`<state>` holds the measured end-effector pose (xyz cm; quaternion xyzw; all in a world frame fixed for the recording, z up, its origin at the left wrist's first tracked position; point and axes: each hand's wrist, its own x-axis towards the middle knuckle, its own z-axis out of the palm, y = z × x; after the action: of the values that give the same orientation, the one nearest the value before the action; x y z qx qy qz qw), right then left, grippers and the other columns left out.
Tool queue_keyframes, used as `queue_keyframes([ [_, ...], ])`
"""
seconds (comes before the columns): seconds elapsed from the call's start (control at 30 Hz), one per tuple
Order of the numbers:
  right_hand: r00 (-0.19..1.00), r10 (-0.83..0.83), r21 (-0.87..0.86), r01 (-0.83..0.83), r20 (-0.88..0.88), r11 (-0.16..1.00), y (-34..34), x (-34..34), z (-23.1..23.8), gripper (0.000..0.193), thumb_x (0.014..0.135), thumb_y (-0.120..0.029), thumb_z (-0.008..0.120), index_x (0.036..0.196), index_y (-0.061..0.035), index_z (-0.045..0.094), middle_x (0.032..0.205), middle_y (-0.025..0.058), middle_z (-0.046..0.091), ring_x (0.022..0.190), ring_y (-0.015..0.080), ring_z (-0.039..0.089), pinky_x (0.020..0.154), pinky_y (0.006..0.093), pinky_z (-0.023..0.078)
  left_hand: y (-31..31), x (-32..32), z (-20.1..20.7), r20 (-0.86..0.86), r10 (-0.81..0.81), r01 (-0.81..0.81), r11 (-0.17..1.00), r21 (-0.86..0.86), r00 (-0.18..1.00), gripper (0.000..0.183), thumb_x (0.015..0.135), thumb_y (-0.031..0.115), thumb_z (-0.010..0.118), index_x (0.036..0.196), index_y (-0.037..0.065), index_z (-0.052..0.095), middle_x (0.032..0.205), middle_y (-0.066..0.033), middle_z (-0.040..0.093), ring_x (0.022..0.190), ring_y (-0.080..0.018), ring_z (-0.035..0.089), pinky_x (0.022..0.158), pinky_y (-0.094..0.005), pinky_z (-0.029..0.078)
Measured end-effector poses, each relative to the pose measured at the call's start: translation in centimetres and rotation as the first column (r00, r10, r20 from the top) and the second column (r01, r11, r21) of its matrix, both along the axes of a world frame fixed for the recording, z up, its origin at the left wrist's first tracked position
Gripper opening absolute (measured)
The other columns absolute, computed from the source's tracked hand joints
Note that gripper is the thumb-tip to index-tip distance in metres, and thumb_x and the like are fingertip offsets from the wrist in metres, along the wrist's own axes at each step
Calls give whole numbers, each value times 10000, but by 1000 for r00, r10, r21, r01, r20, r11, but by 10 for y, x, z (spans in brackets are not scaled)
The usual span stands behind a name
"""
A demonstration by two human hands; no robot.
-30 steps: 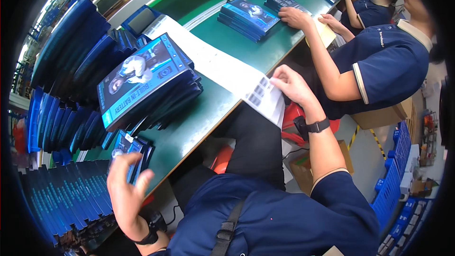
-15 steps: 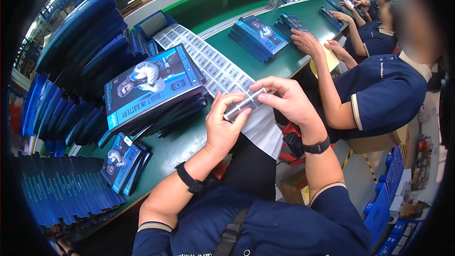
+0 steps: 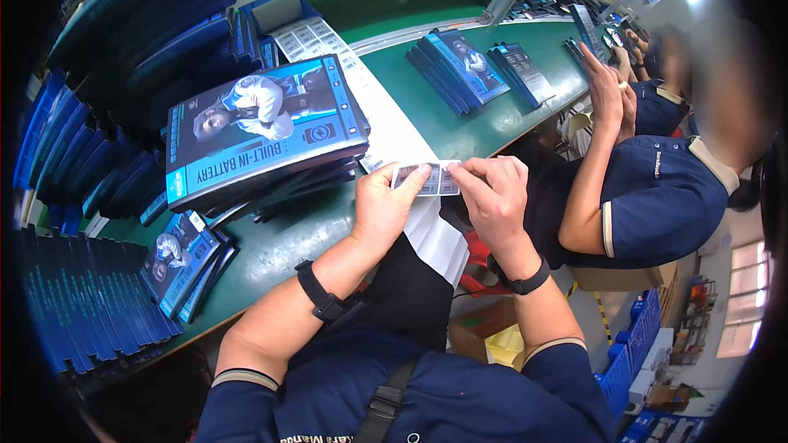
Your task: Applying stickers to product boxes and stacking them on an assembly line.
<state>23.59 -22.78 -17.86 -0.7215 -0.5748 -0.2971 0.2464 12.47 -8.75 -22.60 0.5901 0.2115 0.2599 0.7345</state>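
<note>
My left hand [image 3: 382, 203] pinches a short strip of printed labels [image 3: 428, 187] between thumb and fingers, in front of my body. At the strip's right end, my right hand [image 3: 497, 197] has thumb and forefinger closed on its edge or on a label there; the fingertips hide which. Beneath and behind the hands runs a long label sheet [image 3: 392, 133], mostly bare white backing, with rows of labels at its far end. Left of it lies a pile of flat dark-blue boxes [image 3: 271, 143], the top one printed with a figure and a blue band.
Tall stacks of blue boxes [image 3: 139, 57] crowd the left, with a row of upright boxes [image 3: 90, 303] nearer. A blue bin [image 3: 283, 12] stands at the sheet's far end. Two small box piles [image 3: 464, 70] lie on the green table [image 3: 394, 57]. A co-worker [image 3: 657, 197] stands at right.
The strip has come off the sheet's labelled area and now lies flatter between my hands; bare backing shows where labels were. The co-worker's hands have risen, away from the yellow paper. The view has shifted.
</note>
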Motion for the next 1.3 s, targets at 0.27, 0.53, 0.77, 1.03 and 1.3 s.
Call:
queue_keyframes([
  [0.27, 881, 23, 244, 105, -472, 964, -4, -10, 21, 323, 765, 113, 701, 1046, -42, 668, 969, 112, 579, 768, 210, 590, 713, 308, 501, 0, 3, -21, -60, -46, 47, 998, 28, 997, 212, 989, 194, 655, 1050, 2, 722, 917, -21, 730, 839, -65, 627, 769, -254, 509],
  [0.53, 993, 40, -125, -54, -111, 991, 24, -8, -5, 514, 762, -40, 759, 1262, -85, 649, 768, 9, 639, 731, 180, 591, 704, 331, 460, -4, -2, -26, -67, -25, 35, 986, 161, 997, 283, 1001, 257, 630, 942, -7, 713, 733, -12, 646, 713, -58, 534, 640, -293, 471],
  [0.77, 954, 82, 79, -62, -289, 995, 11, -22, 12, 466, 735, 18, 781, 1178, -91, 685, 779, -3, 632, 719, 166, 593, 786, 342, 454, 3, 0, -35, -129, -18, 31, 994, 100, 991, 450, 968, 374, 670, 727, -6, 681, 537, -3, 502, 585, -46, 408, 513, -328, 395],
  [1.03, 873, 135, -202, -254, -468, 946, 43, -18, 28, 791, 730, 76, 700, 1457, -133, 471, 1417, 182, 468, 1149, 372, 586, 886, 398, 550, 4, -6, -39, -70, 20, 20, 851, 525, 997, 298, 929, 231, 715, 763, -16, 699, 570, -86, 577, 535, -126, 517, 513, -336, 405],
  [1.3, 602, 432, 330, -278, -672, 902, 60, -9, 77, 763, 750, 154, 692, 1444, -79, 477, 1391, 168, 488, 893, 113, 632, 766, 271, 581, 20, -31, -13, -346, -373, 508, 603, 615, 861, 958, 793, 556, 760, 1493, 9, 401, 1181, -224, 669, 1094, -442, 598, 979, -451, 442],
])
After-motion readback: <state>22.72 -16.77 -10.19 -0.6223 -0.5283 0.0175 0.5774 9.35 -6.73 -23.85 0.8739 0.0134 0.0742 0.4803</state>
